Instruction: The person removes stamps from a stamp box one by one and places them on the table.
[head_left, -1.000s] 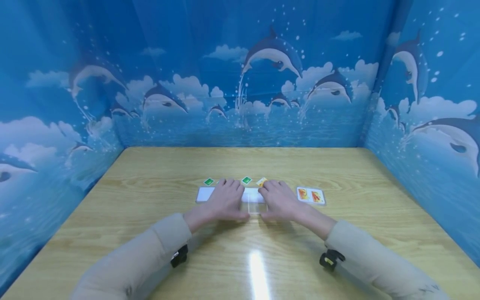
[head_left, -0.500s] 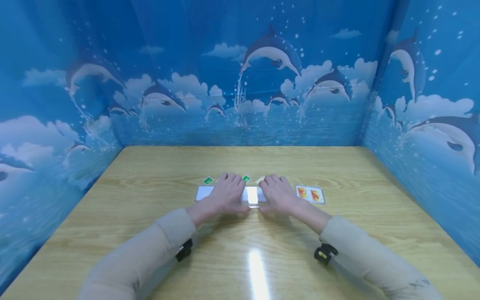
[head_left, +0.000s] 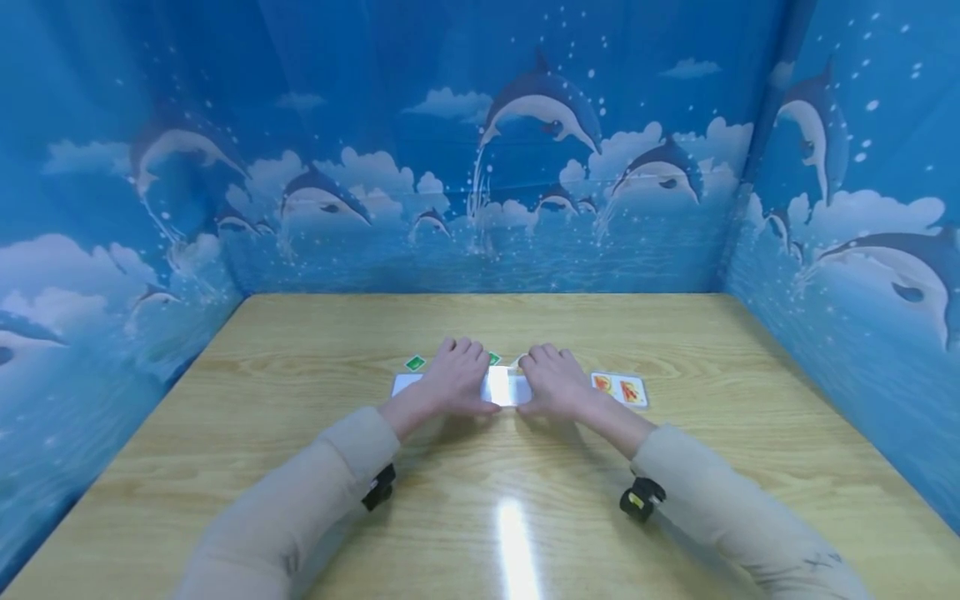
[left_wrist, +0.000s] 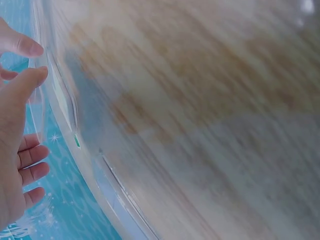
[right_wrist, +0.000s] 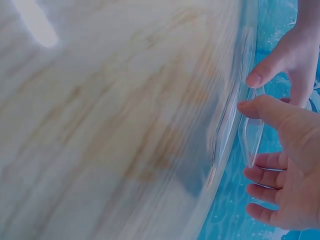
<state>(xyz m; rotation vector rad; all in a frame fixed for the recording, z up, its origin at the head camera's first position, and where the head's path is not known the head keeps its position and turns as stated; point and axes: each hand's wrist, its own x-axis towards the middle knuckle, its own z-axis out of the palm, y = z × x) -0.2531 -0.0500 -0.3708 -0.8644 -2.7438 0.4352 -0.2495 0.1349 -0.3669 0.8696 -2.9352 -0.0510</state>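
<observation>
In the head view my left hand (head_left: pixel 455 379) and right hand (head_left: pixel 553 383) face each other, grasping a clear plastic lid-like piece (head_left: pixel 501 387) from both ends. Both wrist views show each thumb on the near edge of this clear piece (right_wrist: pixel 251 137), with fingers reaching to its far side. It is held above the table, tilted, and catches a bright glare. Beneath and behind the hands lies a long pale tray-like strip (head_left: pixel 405 382), its middle partly covered.
Small green cards (head_left: pixel 415 363) and a whitish card (head_left: pixel 517 362) lie beyond the strip, partly behind the hands. A case with two orange food pictures (head_left: pixel 618 389) lies to the right on the wooden table (head_left: pixel 510 467). Dolphin-print curtains (head_left: pixel 480 167) stand around the back and sides.
Both hands have shifted slightly up the head view with the clear piece, which now overlaps the pale strip and shows more glare. The cards and the picture case stay put.
</observation>
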